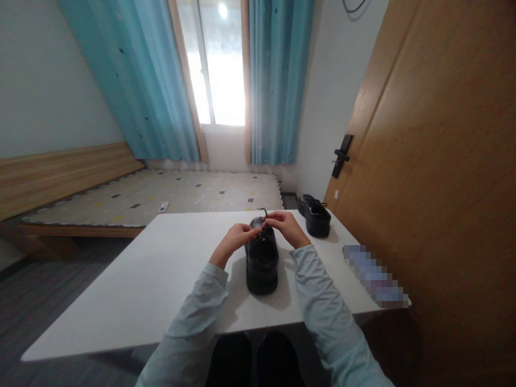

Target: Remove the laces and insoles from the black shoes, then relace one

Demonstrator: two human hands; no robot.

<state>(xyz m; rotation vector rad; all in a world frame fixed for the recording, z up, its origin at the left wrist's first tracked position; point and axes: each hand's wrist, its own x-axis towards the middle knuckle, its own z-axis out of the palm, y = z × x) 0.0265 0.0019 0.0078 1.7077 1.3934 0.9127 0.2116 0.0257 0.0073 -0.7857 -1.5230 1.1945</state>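
Under left grip [238,236] and right grip [285,223] stands the nearer black shoe [262,277].

Wrinkled pale blue-grey long sleeves [185,328] with plain cuffs [216,272], and black legwear [230,361]

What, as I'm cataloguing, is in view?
Table: 1, white, centre
Near shoe: 1, black, on table
Lace: 1, black, near shoe's front
Far shoe: 1, black, table's far corner
Blurred item: 1, bluish, table's right
Bed: 1, brown, behind table
Mattress: 1, pale patterned, bed
Small item: 1, white, mattress's edge
Curtains: 2, blue, back
Window: 1, white, between curtains
Door: 1, brown, right
Handle: 1, black, door
Cable: 1, black, upper right
Walls: several, pale, background
Floor: 1, dark, below
Sleeves: 2, pale blue, foreground
Legs: 2, black, below table
Left hand: 1, bare, at near shoe
Right hand: 1, bare, at lace
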